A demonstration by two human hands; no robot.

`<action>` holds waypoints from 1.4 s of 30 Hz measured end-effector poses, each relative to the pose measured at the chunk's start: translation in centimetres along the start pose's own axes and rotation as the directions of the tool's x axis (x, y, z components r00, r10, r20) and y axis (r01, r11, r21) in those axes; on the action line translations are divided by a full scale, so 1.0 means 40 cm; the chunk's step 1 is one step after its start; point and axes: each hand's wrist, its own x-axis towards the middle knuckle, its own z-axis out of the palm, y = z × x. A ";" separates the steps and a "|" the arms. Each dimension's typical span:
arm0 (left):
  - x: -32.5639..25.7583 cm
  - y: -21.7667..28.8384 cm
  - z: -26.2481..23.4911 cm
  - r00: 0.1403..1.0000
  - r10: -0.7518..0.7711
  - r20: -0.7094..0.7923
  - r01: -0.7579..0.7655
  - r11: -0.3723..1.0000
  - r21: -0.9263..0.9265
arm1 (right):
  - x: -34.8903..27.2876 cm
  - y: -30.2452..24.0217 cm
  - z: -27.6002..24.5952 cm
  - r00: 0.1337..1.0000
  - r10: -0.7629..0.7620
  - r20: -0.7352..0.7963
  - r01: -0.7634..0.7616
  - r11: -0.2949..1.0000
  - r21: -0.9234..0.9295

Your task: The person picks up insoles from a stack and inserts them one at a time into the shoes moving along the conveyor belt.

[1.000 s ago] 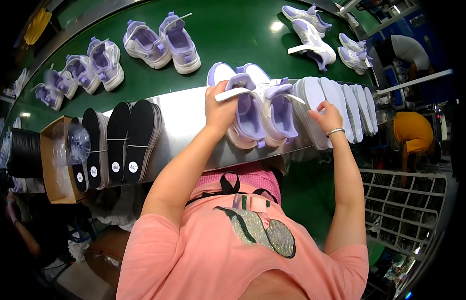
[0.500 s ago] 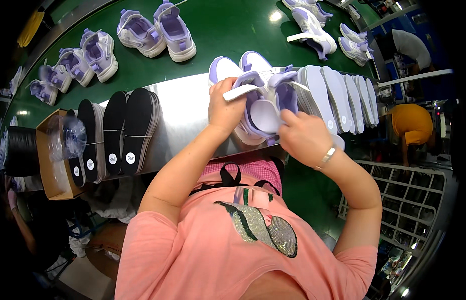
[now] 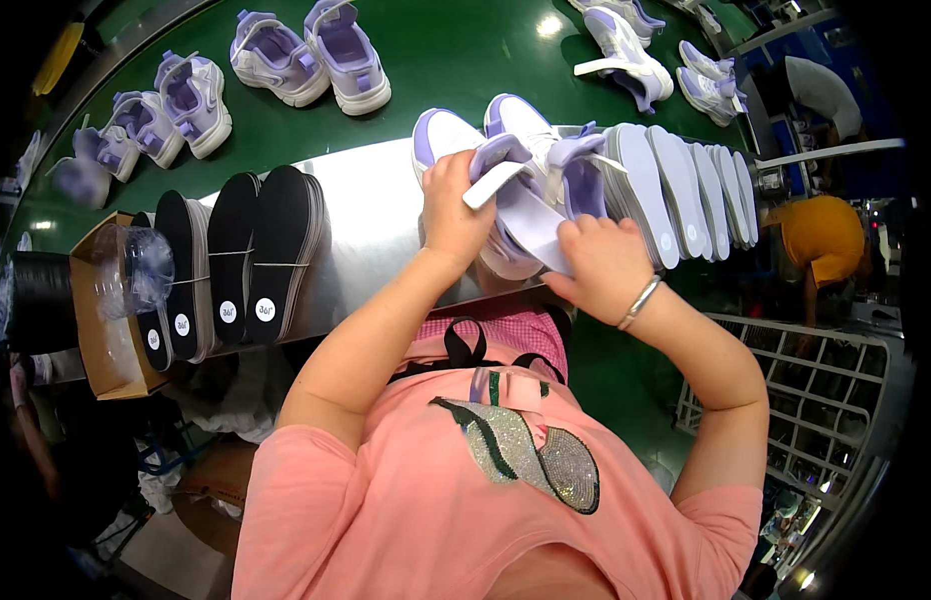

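My left hand is wrapped round the side of a white and lilac sneaker, near its open white strap. In my right hand is the near end of a pale lilac insole. The insole slants into the sneaker's opening, and its front part is hidden inside. A matching sneaker stands close on the right, behind my right hand. Just beyond it lie several stacks of pale insoles.
Black insole bundles and a cardboard box with clear plastic lie left on the metal ledge. More lilac sneakers stand on the green surface behind. A white wire rack is at right.
My right hand has drawn slightly nearer, and more of the insole now shows, tilted up out of the sneaker. My left hand keeps its hold on the shoe.
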 end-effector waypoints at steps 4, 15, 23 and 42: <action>-0.008 0.020 0.002 0.999 -0.020 0.026 0.020 1.000 -0.008 | 0.017 0.004 -0.003 0.997 -0.073 0.032 0.073 0.997 0.013; -0.016 0.007 -0.001 0.998 -0.024 0.061 0.033 0.988 -0.149 | 0.149 -0.023 0.124 0.993 -0.122 0.000 0.121 0.990 0.067; -0.012 0.012 0.006 0.992 -0.095 0.077 0.105 0.986 -0.128 | 0.229 -0.006 0.169 0.985 -0.154 0.082 0.127 0.956 0.266; 0.009 0.009 0.023 0.984 -0.117 0.131 0.135 0.981 -0.138 | 0.251 0.006 0.080 0.665 -0.310 0.680 0.284 0.946 0.154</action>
